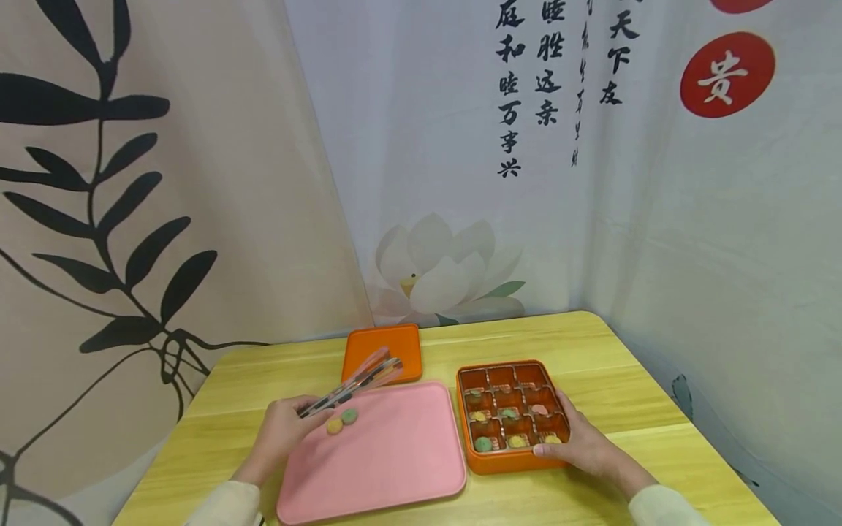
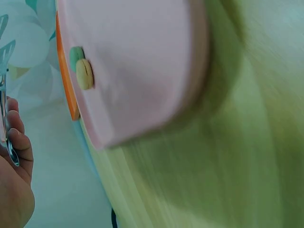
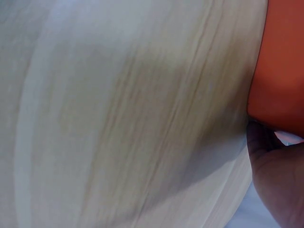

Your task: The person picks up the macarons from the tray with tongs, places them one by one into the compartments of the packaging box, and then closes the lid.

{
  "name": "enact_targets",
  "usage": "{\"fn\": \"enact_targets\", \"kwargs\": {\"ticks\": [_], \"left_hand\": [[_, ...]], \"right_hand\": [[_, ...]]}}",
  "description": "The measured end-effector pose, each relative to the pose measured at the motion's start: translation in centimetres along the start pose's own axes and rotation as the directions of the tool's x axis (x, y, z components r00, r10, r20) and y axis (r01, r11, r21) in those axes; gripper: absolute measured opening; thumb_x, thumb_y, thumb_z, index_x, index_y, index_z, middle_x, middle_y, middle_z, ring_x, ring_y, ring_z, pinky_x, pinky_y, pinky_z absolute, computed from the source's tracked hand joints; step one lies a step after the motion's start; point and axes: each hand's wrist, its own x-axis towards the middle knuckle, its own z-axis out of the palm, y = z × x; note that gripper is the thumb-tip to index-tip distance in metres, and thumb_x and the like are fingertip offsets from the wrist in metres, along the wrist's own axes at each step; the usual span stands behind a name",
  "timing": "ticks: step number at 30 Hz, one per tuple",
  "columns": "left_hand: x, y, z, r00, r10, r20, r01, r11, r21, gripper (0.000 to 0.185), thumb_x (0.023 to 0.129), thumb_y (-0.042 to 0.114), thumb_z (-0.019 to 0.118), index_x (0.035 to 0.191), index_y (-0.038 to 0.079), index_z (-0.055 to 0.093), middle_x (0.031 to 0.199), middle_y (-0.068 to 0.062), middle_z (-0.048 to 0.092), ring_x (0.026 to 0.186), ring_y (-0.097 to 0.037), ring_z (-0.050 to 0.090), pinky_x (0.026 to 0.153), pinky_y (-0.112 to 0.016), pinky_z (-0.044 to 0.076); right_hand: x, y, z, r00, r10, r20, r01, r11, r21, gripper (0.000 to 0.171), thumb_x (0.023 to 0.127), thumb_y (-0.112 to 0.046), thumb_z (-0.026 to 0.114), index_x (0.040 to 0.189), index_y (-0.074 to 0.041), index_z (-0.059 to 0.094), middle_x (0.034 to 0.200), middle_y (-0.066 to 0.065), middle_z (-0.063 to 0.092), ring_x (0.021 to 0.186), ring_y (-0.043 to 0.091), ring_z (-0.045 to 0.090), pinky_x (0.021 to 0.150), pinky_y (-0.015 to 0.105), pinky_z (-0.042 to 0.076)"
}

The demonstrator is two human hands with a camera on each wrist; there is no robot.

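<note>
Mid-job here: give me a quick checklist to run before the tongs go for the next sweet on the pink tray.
1. Left hand grips tongs: ok.
2. Tongs hold nothing: cannot tell, tips blurred.
3. Two sweets, yellow and green, lie side by side on the pink tray, within reach: ok.
4. Right hand steadies the orange box at its near right corner: ok.
5. Free compartments in the box's back row: ok.
6. Orange lid lies behind the tray, out of the way: ok.

I've got open pink tray [image 1: 395, 460] at 6 o'clock; tongs [image 1: 351, 386] block 10 o'clock, sweets box [image 1: 513, 413] walls off 3 o'clock.
</note>
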Motion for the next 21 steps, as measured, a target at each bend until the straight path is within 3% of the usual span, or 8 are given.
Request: {"fn": "enact_targets", "kwargs": {"ticks": [10, 21], "left_hand": [[-1.4, -2.0, -1.9, 0.999, -0.041, -0.015, 0.042, 0.998, 0.037, 0.048, 0.081, 0.046, 0.080, 0.110, 0.008, 0.076, 0.099, -0.004, 0.073, 0.087, -0.015, 0.064, 0.071, -0.028, 0.052], [-3.3, -4.6, -4.1, 0.994, -0.106, -0.032, 0.109, 0.988, 0.110, 0.044, 0.082, 0.044, 0.080, 0.104, 0.007, 0.076, 0.085, -0.002, 0.069, 0.069, -0.016, 0.052, 0.056, -0.027, 0.041]], "right_hand": [[0.0, 0.0, 0.0, 1.000, -0.007, 0.002, 0.007, 1.000, 0.003, 0.115, 0.081, -0.028, 0.084, 0.158, -0.006, 0.001, 0.152, 0.030, 0.029, 0.132, 0.044, 0.041, 0.105, 0.061, 0.032], [-0.2, -0.2, 0.0, 1.000, -0.006, 0.016, 0.006, 1.000, 0.015, 0.114, 0.083, -0.026, 0.083, 0.157, -0.005, -0.001, 0.152, 0.030, 0.029, 0.132, 0.044, 0.042, 0.105, 0.062, 0.032]]}}
